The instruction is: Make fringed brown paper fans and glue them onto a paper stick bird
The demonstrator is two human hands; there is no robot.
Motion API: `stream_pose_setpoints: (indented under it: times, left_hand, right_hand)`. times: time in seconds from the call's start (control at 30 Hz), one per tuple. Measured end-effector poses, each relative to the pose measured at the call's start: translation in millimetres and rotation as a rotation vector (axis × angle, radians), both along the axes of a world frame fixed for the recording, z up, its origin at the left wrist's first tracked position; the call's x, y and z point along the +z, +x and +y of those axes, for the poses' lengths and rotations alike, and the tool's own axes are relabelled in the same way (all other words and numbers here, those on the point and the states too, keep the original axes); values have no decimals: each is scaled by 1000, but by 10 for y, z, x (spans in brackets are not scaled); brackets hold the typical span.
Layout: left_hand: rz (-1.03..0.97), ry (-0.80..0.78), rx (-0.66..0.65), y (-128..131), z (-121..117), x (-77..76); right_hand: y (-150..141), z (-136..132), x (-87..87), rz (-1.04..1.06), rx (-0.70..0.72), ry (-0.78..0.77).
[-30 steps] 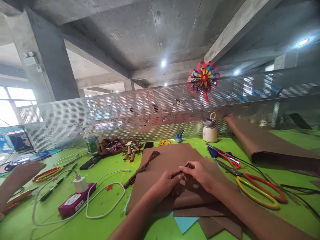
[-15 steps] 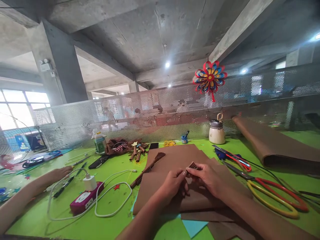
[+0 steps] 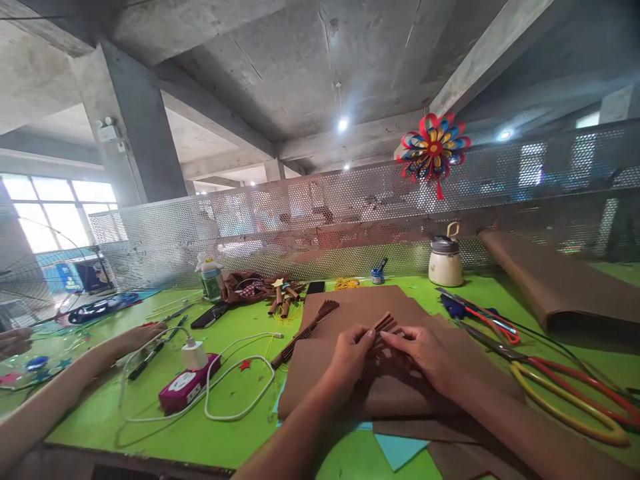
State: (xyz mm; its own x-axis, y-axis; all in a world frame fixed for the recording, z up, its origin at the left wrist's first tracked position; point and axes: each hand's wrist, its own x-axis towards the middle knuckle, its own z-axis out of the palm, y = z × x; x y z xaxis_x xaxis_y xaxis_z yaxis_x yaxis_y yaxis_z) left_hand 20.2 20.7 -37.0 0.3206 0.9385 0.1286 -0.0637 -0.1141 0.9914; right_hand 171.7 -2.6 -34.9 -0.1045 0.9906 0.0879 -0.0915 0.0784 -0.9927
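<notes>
A small piece of brown paper cut into narrow strips, the fringed paper [image 3: 385, 323], is pinched between both hands. My left hand [image 3: 352, 357] grips its left side with thumb and fingers closed. From the other side my right hand [image 3: 423, 352] pinches the strips, its lower fingers partly in shadow. Beneath both hands lie stacked brown paper sheets [image 3: 320, 380]. A rolled brown paper broom [image 3: 300, 337] with a fanned, fringed end rests on the sheets' left edge.
Large scissors [image 3: 570, 400] and smaller scissors [image 3: 493, 320] lie at right, near a folded brown sheet [image 3: 575, 287]. Left are a purple power adapter [image 3: 187, 387] with a white cable, a phone [image 3: 210, 315], and another person's arm [image 3: 85, 373]. A jar [image 3: 446, 263] stands behind.
The fringed paper now shows more, its strips fanned upward between my fingers. The view has shifted slightly left. Another person's second hand has appeared at the far left.
</notes>
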Motion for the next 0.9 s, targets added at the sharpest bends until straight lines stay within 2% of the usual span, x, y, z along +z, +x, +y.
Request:
stream_pose_setpoints:
  times: [0.23,0.4,0.53,0.67,0.77,0.9]
  left_hand:
    - [-178,-77,41,-49,50,29]
    - [-286,-159,12,-56,46,104]
    - [-301,-187,54,-53,50,118]
    - [-304,-149,70,-79,81,112]
    - [-343,-76,160,-124,125,119]
    - [-258,10,189,-116,135,120]
  right_hand:
    - [20,3,-27,-106,1,20]
    - [62,-29,45,-164,6,4]
    - [94,-49,88,-216,38,3]
    - [121,-61,94,-233,61,32]
    - [137,-59,94,-234,64,66]
    - [163,-34,96,-63,53,47]
